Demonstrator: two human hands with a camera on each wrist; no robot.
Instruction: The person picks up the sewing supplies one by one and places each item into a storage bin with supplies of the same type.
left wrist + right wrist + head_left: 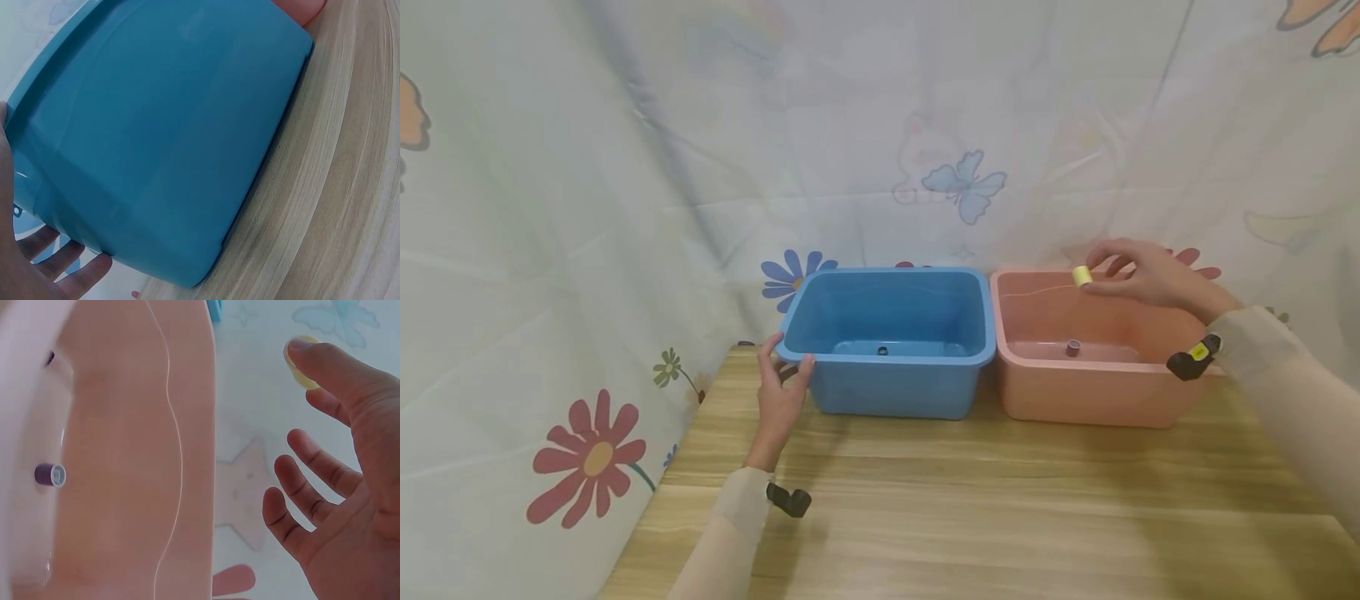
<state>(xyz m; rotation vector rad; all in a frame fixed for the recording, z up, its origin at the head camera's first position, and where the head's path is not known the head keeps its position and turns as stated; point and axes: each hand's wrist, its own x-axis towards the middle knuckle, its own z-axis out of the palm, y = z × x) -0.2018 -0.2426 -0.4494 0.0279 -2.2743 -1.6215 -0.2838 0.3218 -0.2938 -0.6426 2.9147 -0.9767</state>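
Observation:
Between the thumb and a finger of my right hand (1138,271) is a small yellow thread spool (1082,276), held above the far side of the pink bin (1090,396). The other fingers of that hand are spread and loosely bent in the right wrist view. A purple spool (50,475) lies on the pink bin's floor. My left hand (781,400) grips the near left corner of the blue bin (895,387), thumb at the front and fingers (84,275) along the side wall. One small dark spool (882,351) lies inside the blue bin.
Both bins stand side by side on a wood-grain table (970,500), close to a patterned curtain (865,125) behind them. A second dark thing (50,357) shows partly in the pink bin. A pale wavy line crosses that bin's inner wall.

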